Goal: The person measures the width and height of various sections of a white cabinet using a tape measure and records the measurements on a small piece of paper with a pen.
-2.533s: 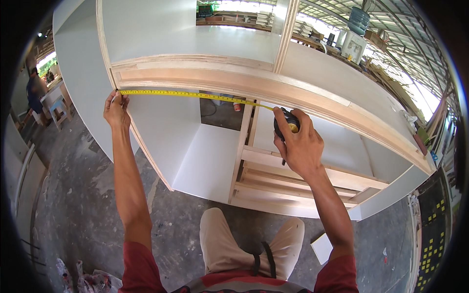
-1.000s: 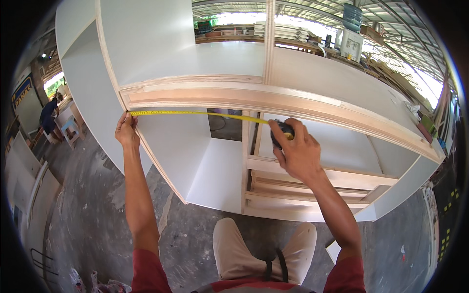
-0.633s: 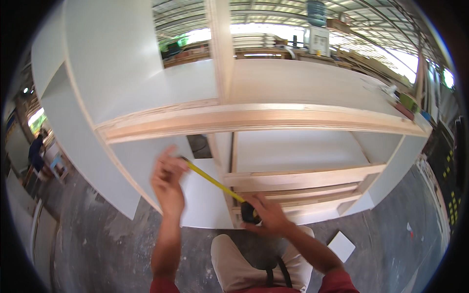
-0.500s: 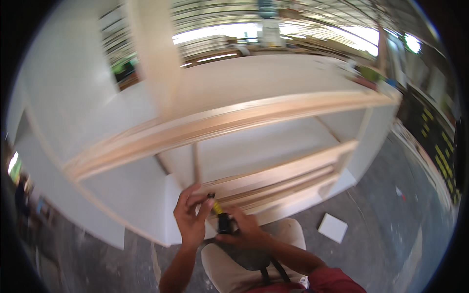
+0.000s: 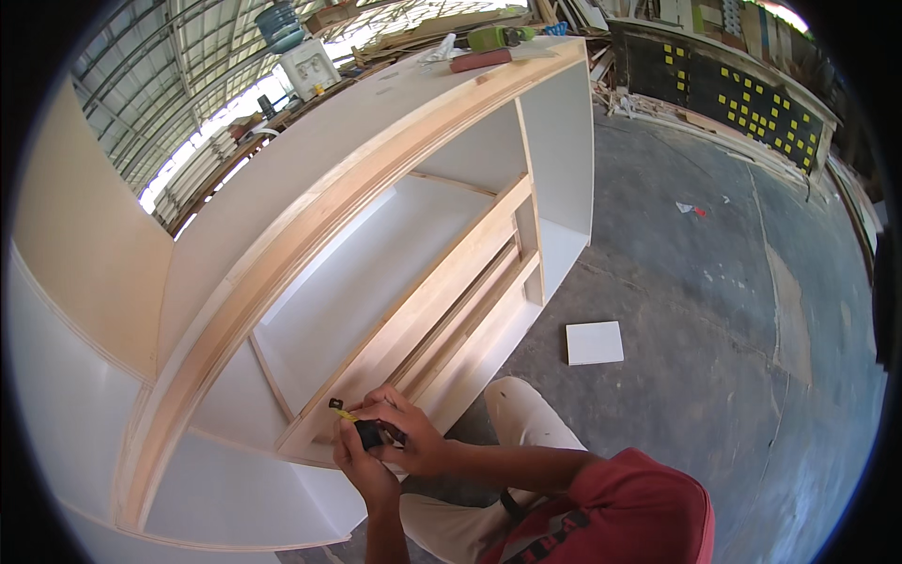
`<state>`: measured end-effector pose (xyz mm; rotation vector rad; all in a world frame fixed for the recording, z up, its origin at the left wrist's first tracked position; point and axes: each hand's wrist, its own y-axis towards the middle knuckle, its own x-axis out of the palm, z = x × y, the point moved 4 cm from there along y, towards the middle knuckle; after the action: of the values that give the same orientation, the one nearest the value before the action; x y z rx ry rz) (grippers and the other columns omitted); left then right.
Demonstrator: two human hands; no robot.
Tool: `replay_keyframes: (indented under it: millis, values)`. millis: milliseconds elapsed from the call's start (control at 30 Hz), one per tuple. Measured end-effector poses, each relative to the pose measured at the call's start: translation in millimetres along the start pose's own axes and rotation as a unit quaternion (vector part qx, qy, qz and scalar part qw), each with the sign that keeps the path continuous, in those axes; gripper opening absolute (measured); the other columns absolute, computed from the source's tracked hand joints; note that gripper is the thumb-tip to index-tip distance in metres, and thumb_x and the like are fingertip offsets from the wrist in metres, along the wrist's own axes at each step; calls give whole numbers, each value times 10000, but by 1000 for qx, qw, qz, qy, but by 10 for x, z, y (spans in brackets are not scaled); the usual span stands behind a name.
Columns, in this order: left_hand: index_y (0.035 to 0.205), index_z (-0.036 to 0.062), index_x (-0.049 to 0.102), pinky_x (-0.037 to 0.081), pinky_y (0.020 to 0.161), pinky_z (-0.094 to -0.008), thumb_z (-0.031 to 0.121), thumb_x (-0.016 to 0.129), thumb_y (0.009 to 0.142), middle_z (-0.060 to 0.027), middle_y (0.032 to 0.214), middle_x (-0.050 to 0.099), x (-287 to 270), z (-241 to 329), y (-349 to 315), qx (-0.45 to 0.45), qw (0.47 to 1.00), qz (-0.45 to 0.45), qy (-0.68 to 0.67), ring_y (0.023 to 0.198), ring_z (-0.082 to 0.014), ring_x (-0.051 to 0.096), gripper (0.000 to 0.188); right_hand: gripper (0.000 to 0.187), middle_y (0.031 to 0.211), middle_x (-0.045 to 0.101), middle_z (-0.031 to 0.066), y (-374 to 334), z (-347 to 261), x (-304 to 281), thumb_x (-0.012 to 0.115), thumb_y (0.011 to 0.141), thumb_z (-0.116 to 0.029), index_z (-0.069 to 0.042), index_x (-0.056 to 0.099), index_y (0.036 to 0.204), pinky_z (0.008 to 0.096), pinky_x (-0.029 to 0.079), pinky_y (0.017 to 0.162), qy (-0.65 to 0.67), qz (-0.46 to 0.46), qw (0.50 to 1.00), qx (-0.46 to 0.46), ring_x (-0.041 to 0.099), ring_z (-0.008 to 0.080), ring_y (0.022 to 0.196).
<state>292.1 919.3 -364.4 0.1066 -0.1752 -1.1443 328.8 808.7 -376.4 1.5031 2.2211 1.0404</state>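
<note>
Both my hands are close together at the near left end of a wooden cabinet frame. Between them is a small tape measure [image 5: 368, 433] with a black case and a short length of yellow blade pulled out. A black hook piece sits at the blade's tip, near the lower rail. My right hand [image 5: 413, 440] is closed round the case from the right. From below, my left hand [image 5: 365, 470] grips the case and the root of the blade with thumb and fingers. The cabinet's pale wooden rail [image 5: 442, 282] runs just beyond my fingers.
Along the cabinet's top lie a green power tool [image 5: 493, 38] and a dark red object [image 5: 480, 61]. A white square board [image 5: 594, 343] rests on the grey floor to the right. Farther back stands a black panel [image 5: 719, 94] with yellow squares, plus a water dispenser [image 5: 308, 68].
My view has swung right, showing more floor. My left hand, formerly beside the blade with fingers raised, is now on the tape measure, and less of the blade shows.
</note>
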Motion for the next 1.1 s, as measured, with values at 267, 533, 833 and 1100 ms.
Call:
replay_keyframes:
  millis: [267, 533, 833, 1100]
  values:
    - [1144, 0, 629, 469, 721, -431, 122, 582, 987, -180, 929, 580, 466, 377, 198, 358, 857, 12, 370, 829, -372, 576, 204, 117, 752, 548, -6, 348, 172, -339, 680, 948, -95, 8, 691, 893, 266, 373, 639, 119, 216, 967, 63, 490, 93, 736]
    - [1127, 22, 658, 478, 777, -463, 114, 598, 981, -171, 991, 583, -31, 867, 283, 382, 734, 110, 550, 901, -362, 579, 182, 61, 653, 461, -70, 1521, 296, -2275, 681, 932, -115, -105, 663, 874, 233, 251, 455, 267, 381, 880, 99, 347, 53, 517]
    - [1145, -37, 651, 490, 793, -451, 101, 537, 1028, -188, 1043, 607, -1326, 1231, 145, 451, 634, 235, 582, 946, -351, 594, 215, 250, 828, 654, 65, 2383, -196, -3658, 678, 921, -49, -24, 579, 1149, 243, 263, 423, 247, 527, 813, -16, 362, 59, 503]
    - [1134, -50, 653, 486, 783, -457, 110, 537, 1031, -193, 1036, 620, -1462, 1419, 191, 473, 619, 252, 573, 944, -355, 595, 223, 185, 745, 606, 61, 2441, -190, -3718, 673, 925, -109, -34, 606, 1080, 260, 272, 392, 185, 547, 816, -15, 404, 80, 456]
